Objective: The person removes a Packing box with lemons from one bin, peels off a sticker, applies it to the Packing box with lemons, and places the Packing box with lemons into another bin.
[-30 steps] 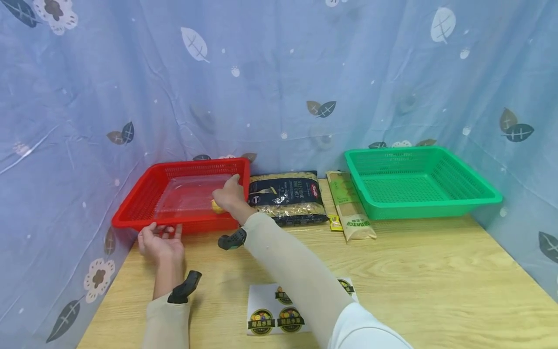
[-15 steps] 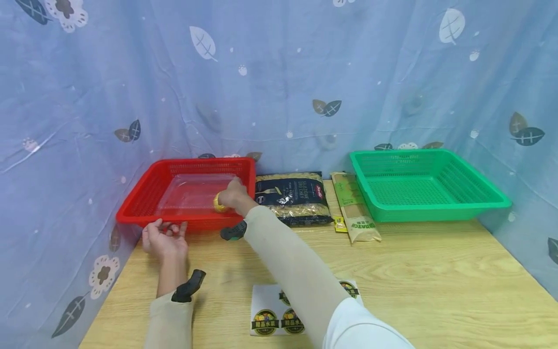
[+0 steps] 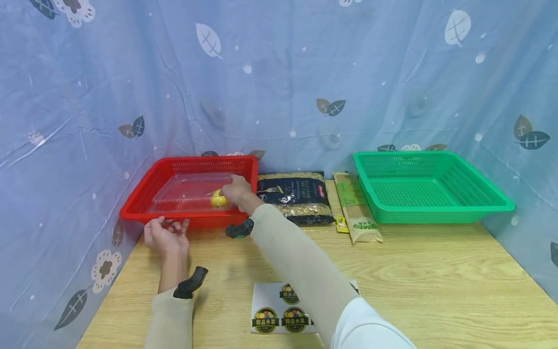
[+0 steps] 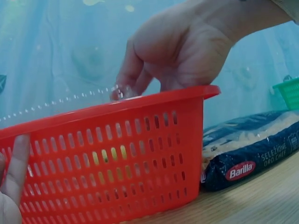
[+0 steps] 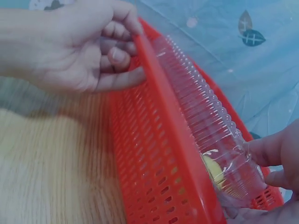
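Note:
A clear plastic box (image 3: 189, 191) lies in the red basket (image 3: 192, 220), its ribbed side showing in the right wrist view. My right hand (image 3: 237, 191) reaches into the basket and holds the box's right end between thumb and fingers. Through the clear plastic shows a yellow, rounded thing (image 5: 213, 169); its kind is not plain, nor whether it sits in the box or behind its wall. At the basket's front left, my left hand (image 3: 167, 237) grips the rim, palm up in the head view.
To the basket's right lie a Barilla pasta bag (image 3: 294, 194), a small yellow packet (image 3: 341, 224) and a long brown-green noodle pack (image 3: 355, 208). A green basket (image 3: 436, 213) stands at the back right. A sticker sheet (image 3: 274, 303) is partly under my right forearm.
The yellow thing, by my right fingers earlier, now shows through the plastic box, and my right hand sits at the box's end. My left hand stays on the rim. The head view shifted slightly.

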The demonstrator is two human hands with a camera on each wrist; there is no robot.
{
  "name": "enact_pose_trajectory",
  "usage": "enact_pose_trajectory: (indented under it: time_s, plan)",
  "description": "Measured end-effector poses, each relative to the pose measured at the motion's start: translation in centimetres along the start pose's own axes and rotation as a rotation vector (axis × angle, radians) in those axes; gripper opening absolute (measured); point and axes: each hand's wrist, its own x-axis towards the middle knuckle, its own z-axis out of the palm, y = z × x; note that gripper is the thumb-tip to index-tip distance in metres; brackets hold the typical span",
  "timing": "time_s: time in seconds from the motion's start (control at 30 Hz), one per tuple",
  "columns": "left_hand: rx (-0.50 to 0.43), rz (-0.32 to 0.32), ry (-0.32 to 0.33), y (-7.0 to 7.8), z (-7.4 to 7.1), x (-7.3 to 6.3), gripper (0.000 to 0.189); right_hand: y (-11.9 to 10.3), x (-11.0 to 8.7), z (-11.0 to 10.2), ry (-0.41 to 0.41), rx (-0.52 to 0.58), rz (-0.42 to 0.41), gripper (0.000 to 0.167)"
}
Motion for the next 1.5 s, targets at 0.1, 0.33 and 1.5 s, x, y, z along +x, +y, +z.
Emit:
enact_pose_trajectory:
  time_s: [0.1, 0.33, 1.5]
  plan:
    - [0.007, -0.001, 0.009, 0.0, -0.2, -0.1, 0.008, 0.0, -0.1, -0.1, -0.008, 0.023, -0.012, 0.062]
    - [0.036, -0.001, 0.026, 0.1, -0.7, -0.3, 0.009, 0.0, -0.7, -0.2, 0.013, 0.044, -0.053, 0.064]
    - [0.105, 0.079, 0.123, -0.3, 0.9, -0.9, 0.008, -1.5, -4.5, -9.3, 0.037, 0.331, -0.194, 0.064]
